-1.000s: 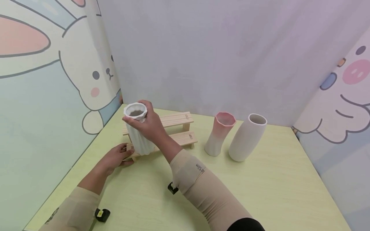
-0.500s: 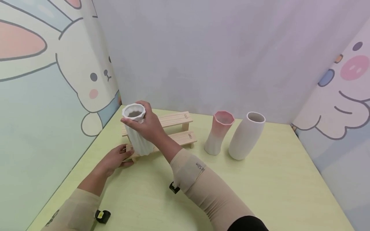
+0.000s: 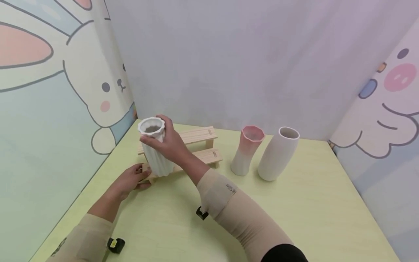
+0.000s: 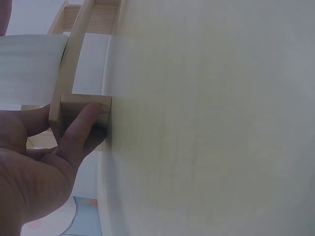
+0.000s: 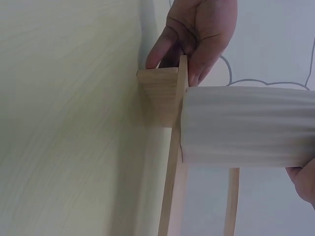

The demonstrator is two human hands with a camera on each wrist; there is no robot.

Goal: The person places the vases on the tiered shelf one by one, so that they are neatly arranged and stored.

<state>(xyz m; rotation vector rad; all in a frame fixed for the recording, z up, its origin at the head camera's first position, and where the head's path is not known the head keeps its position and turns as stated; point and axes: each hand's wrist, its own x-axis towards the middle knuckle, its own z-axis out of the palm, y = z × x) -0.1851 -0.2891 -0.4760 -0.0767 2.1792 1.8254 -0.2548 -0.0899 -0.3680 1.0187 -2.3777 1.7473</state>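
Observation:
A white fluted vase stands on the lower step of a two-tier wooden stand, near its left end. The right hand grips the vase just below its rim, thumb in front and fingers behind. At the stand's lower left end, the left hand holds the board's end. In the left wrist view, the left hand has fingers on both sides of the board by its leg. The right wrist view has the vase base against the board.
To the right of the stand are a pink-and-white vase and a plain white vase, both on the pale yellow table. A grey curtain hangs behind, with cartoon-printed walls at both sides.
The right forearm has shifted slightly to the right, and the right thumb has moved a little along the vase. The left hand keeps its place on the stand.

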